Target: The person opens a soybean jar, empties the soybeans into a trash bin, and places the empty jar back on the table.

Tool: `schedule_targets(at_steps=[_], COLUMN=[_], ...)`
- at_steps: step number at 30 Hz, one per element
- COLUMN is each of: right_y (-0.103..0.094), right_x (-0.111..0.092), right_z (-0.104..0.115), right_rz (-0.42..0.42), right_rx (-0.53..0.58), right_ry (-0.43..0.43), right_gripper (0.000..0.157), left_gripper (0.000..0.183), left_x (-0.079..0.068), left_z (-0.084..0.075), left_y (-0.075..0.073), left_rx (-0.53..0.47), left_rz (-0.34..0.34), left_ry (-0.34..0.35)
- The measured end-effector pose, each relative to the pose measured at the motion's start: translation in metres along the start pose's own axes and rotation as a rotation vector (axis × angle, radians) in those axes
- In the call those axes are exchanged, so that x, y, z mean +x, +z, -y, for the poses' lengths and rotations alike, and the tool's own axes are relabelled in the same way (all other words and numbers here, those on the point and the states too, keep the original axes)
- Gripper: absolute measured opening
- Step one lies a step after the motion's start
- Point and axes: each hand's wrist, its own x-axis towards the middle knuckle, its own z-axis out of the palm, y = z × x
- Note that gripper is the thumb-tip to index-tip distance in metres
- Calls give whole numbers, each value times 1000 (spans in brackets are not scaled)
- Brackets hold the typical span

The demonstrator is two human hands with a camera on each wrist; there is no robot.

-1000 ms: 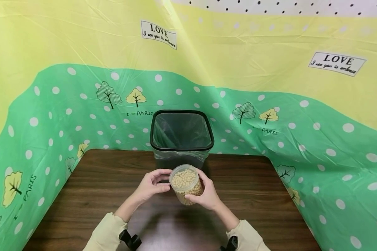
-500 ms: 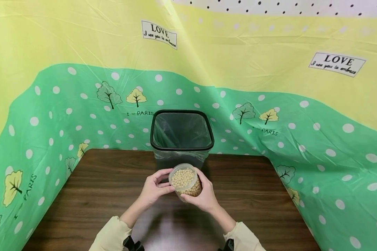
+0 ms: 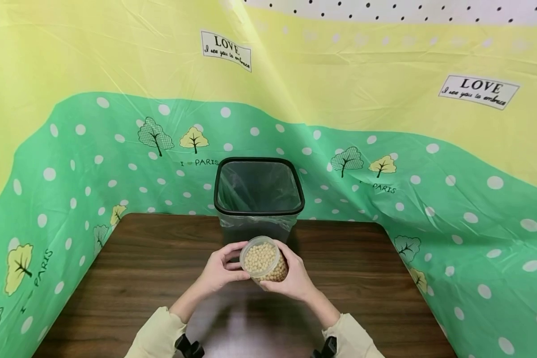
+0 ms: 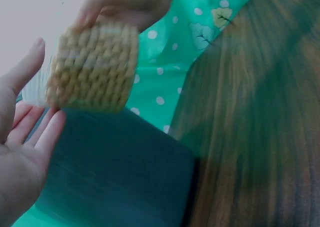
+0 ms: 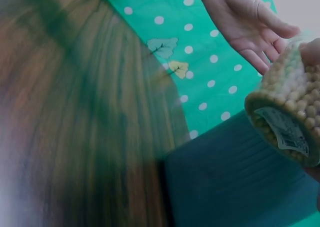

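A clear round jar [image 3: 278, 271] full of small round beige beans is held in the air in front of the bin, its top tilted toward the left hand. The right hand [image 3: 297, 279] grips its side, thumb at the front and fingers behind. At the jar's top the left hand [image 3: 217, 271] spreads thumb and fingers about the rim, its fingertips right at the edge. From the left wrist view, the left fingers [image 4: 47, 132] lie under the pale top end and the thumb stands above it. A printed label [image 5: 284, 129] shows on the jar's base in the right wrist view.
A dark bin [image 3: 259, 229] with a black rim and a clear liner stands at the back of the brown wooden table [image 3: 161, 248]. Behind and beside the table hangs a green and yellow printed curtain [image 3: 116, 159].
The left hand has moved slightly right, its thumb reaching the jar's rim. The jar has turned a little toward the left hand, and the right hand keeps its hold.
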Motion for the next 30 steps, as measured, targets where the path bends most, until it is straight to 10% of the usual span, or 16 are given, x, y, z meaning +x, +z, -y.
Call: schedule_targets(at_steps=[5, 14, 30], right_y=[-2, 1, 6], right_x=[2, -2, -4], right_z=[2, -8, -9], right_rz=[-4, 52, 1], right_rx=[-54, 79, 16], right_ry=[-13, -1, 33], right_gripper=[84, 85, 83], left_gripper=[67, 73, 64], left_x=[-1, 5, -3], left_z=[1, 2, -4], left_y=[1, -7, 2], left_rx=[17, -32, -4], left_rz=[-30, 138, 8], left_ry=[0, 25, 27])
